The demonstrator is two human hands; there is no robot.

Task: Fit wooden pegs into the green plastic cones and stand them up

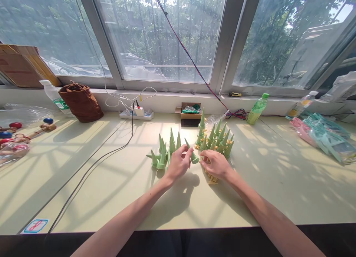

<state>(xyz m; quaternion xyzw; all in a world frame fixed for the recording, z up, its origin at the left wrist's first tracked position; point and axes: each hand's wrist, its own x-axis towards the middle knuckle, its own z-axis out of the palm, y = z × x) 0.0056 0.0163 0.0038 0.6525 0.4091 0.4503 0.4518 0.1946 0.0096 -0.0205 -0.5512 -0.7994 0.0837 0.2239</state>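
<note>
My left hand (178, 163) pinches a green cone-shaped spike (191, 153) between thumb and fingers, tip pointing up and left. Just left of it stands a cluster of green cone spikes (164, 150) on the pale table (111, 186). My right hand (216, 164) is curled, palm down, over a small heap of yellow plastic parts (211, 178); what its fingers hold is hidden. Behind that hand stands a second group of green cones (217, 138), some with yellow parts at the base.
A power strip (137, 114) and black cable (91, 168) lie to the left. On the sill side are a brown bag (81, 102), a small cardboard box (190, 114), and a green bottle (257, 109). Wooden ball toys (22, 134) lie far left, packaged items (325, 138) far right.
</note>
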